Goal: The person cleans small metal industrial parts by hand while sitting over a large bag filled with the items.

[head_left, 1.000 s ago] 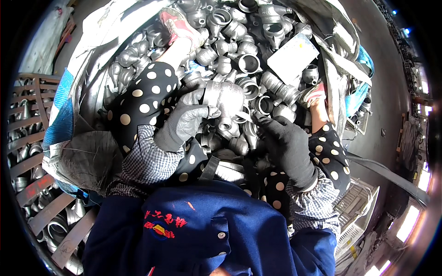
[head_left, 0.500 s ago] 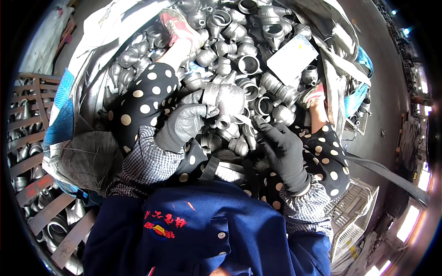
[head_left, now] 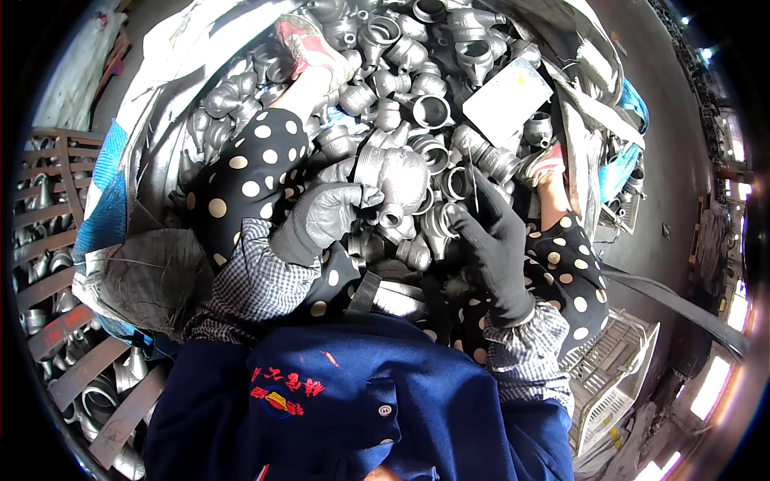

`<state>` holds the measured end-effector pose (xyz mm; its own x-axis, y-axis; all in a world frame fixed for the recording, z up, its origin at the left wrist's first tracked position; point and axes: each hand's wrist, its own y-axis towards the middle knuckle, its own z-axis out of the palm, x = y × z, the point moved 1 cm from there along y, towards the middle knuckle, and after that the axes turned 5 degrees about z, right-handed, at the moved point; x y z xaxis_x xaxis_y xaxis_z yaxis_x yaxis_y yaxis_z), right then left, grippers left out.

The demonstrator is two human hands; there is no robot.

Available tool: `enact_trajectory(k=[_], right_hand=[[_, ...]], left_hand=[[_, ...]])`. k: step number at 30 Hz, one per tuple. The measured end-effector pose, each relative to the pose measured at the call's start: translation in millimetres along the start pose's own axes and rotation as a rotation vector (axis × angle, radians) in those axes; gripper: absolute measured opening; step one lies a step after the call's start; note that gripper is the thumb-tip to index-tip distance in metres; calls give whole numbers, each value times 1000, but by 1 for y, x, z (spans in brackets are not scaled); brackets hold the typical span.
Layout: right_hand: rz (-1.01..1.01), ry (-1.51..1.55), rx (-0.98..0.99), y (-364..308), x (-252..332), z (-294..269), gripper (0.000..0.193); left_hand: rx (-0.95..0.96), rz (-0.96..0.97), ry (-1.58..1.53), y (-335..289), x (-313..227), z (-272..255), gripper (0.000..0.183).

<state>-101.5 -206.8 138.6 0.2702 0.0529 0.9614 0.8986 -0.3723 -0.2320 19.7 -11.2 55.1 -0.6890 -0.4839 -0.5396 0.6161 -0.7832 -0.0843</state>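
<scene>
My left hand (head_left: pixel 325 216), in a grey work glove, is closed around a grey metal casting (head_left: pixel 401 180) with a round body, a ribbed collar and a short, narrow spout. The spout's open end points down toward me. To the right of it is my gloved right hand (head_left: pixel 493 240), a little apart from the casting. Its fingers are bent round a slim, flat, strip-like tool (head_left: pixel 473 188), which shows only as a narrow sliver beside the forefinger. Most of that tool is hidden, so its exact kind is unclear. Many similar castings (head_left: pixel 431 111) lie heaped under and beyond both hands.
A large woven sack (head_left: pixel 589 104) with folded-down edges surrounds the heap and my legs. On the castings lies a pale rectangular board (head_left: pixel 507 100). A slatted metal crate (head_left: pixel 60 280) of castings is at left; a white plastic basket (head_left: pixel 613 369) is at lower right.
My right hand has drawn back right from the casting, and the strip-like tool has swung from touching near the spout to upright. My left hand has tipped the casting slightly, keeping its hold.
</scene>
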Motion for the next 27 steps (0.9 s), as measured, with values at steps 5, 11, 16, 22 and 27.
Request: enact_trajectory(k=[5,11,16,22,27], right_hand=[[97,62,64,8,-1,28,65],[-21,18,214,15,-29,20,63],[30,61,218,14,-15,19,61],[-12,-47,207,13,-9,21,62],[-15,-203,96,10,-10,26,64]], left_hand=[[-74,-30,116,-1,6,-1,44],[-58,-67,63,-6,3,-8,46],[-26,-27,98,-4,3,4,45],[-19,-57,207,-6,5,2,39],[40,-17,271,-7,3,13,31]])
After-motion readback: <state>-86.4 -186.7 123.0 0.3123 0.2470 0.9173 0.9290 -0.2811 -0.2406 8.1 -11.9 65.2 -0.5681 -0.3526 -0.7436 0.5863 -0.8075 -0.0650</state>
